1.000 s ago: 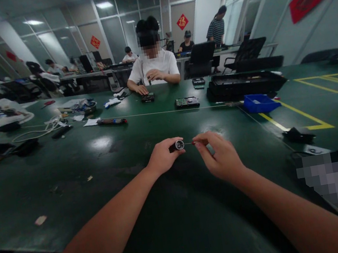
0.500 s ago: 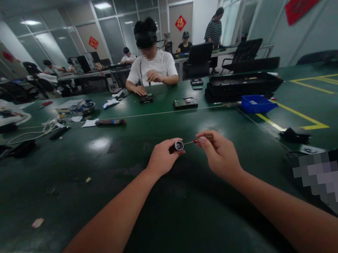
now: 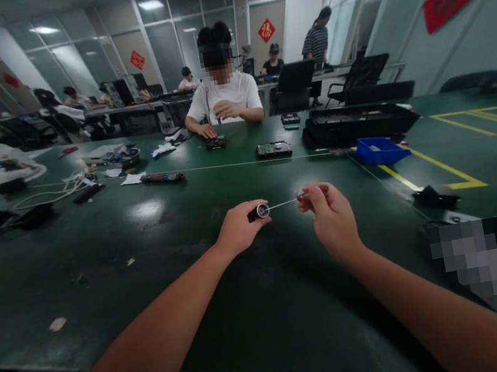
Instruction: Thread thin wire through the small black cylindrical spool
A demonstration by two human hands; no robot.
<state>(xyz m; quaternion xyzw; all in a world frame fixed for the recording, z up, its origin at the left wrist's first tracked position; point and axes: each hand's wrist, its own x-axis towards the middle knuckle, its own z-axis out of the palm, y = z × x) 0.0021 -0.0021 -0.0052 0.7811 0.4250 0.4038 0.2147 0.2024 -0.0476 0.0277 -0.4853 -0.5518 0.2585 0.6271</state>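
Observation:
My left hand (image 3: 239,228) is closed around a short black cylinder with a silver-rimmed round end (image 3: 263,211) turned toward me and to the right. Details inside the rim are too small to make out. In my right hand (image 3: 334,216) is a screwdriver (image 3: 283,204), its handle pinched between thumb and fingers. The thin metal shaft points left, its tip at the cylinder's rimmed end; whether it touches I cannot tell. Most of the handle is hidden by my fingers. Both hands are held above the green table (image 3: 230,303).
Beyond my hands lie a dark pen-shaped tool (image 3: 164,178) and a hard drive (image 3: 273,149). A blue bin (image 3: 380,151) and a long black case (image 3: 357,124) stand to the right. Across the table, a person (image 3: 224,98) handles another drive (image 3: 216,143). Cables (image 3: 56,191) lie left.
My right hand has moved right and slightly up with the screwdriver, so more of its shaft shows between the hands. My left hand stays nearly in place around the cylinder.

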